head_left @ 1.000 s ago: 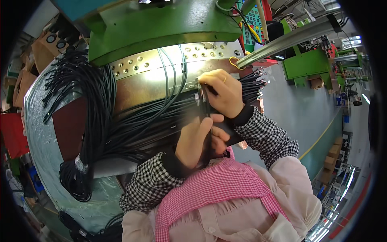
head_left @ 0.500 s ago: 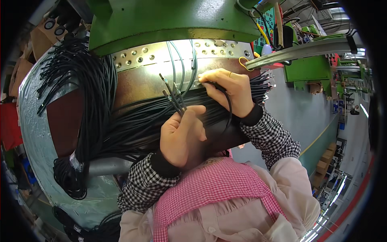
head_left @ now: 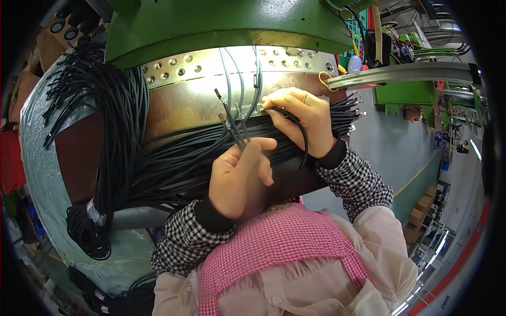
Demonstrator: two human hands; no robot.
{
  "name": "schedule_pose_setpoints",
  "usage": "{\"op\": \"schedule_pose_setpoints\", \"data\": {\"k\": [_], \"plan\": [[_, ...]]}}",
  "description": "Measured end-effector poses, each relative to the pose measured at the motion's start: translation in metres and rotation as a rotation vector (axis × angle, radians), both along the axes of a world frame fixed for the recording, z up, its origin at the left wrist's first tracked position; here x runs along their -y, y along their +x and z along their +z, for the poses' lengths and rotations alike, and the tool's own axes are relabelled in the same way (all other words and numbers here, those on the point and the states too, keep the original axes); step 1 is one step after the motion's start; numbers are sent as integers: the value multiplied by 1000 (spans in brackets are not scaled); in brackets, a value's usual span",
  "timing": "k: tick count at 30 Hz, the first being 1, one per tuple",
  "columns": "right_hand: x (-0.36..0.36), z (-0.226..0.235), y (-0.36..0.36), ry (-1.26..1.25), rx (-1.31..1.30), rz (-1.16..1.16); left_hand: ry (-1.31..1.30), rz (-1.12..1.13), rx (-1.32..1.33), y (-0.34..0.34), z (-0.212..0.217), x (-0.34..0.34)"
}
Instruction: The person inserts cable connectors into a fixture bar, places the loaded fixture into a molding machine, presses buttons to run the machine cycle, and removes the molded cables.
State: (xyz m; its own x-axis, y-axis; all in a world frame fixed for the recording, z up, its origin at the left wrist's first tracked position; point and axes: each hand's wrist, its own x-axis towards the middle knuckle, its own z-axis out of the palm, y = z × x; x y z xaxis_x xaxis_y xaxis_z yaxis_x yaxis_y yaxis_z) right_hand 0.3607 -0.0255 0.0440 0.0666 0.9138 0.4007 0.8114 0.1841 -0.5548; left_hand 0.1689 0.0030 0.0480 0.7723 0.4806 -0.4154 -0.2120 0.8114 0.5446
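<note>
Several black cables (head_left: 235, 134) stand up from my left hand (head_left: 237, 176). Its thumb and fingers are closed around them, and small metal-tipped ends point toward the machine. My right hand (head_left: 305, 121) pinches the end of another black cable (head_left: 303, 131), which loops down past the palm. The tip lies at the front edge of the lit metal plate (head_left: 195, 105), mostly covered by my fingers. Below both hands runs a thick bundle of black cables (head_left: 179, 150) across the work surface. Thin dark cords (head_left: 241, 79) hang from the machine just beyond my fingers.
The green machine body (head_left: 226, 26) overhangs the far side, above a strip with round holes (head_left: 179, 68). At left, a large cable bundle (head_left: 116, 131) drapes over the table. A metal rail (head_left: 406, 76) juts out at right. Stacked boxes (head_left: 419, 210) stand beyond.
The whole view has shifted slightly. Both hands keep their grips, and the cable ends in my left hand have tilted a little. The right hand's cable loop sits slightly farther right.
</note>
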Motion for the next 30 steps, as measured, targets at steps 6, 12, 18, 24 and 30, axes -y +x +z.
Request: {"op": "schedule_pose_setpoints", "data": {"k": [6,12,18,24,30], "plan": [[-2,-2,-12,93,167,-18,-68,22,25,2,3,-1],[-4,23,-6,150,186,74,-92,14,149,0,7,-8],[-3,21,-10,172,237,162,-70,-58,153,5,20,-1],[3,0,-8,32,-6,-21,44,52,123,-5,3,3],[5,-5,-14,137,173,-29,43,27,52,-5,7,0]]}}
